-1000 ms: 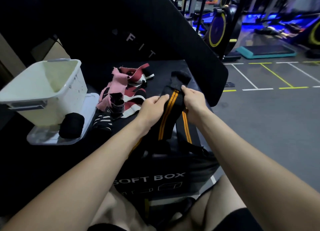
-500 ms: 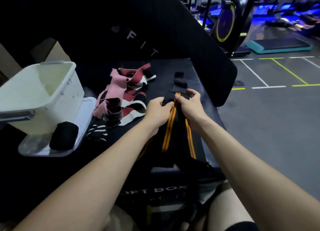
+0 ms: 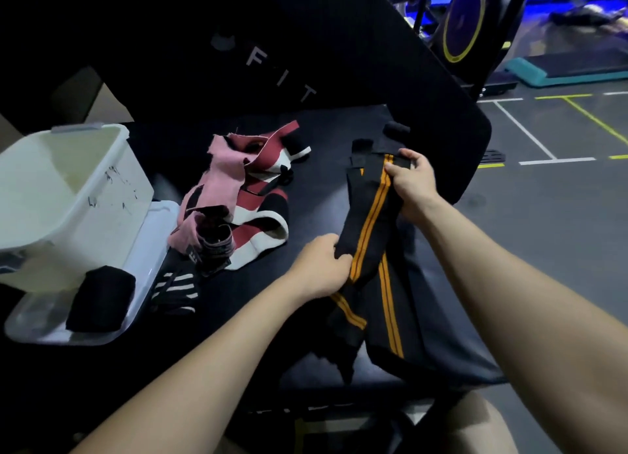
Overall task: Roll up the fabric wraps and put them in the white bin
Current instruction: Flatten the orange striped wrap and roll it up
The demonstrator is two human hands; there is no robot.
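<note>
Black orange-striped wrap [image 3: 368, 215] lies unrolled; white bin [image 3: 68, 195] stands open.

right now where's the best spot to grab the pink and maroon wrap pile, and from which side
Judging by its pose, take the pink flap at the pile's bin-side edge, coming from above with the left hand. That strip stands raised and loose, so fingers can pinch it, while the maroon and white bands lie flat and tangled under it. The white bin is close on that side.
</note>
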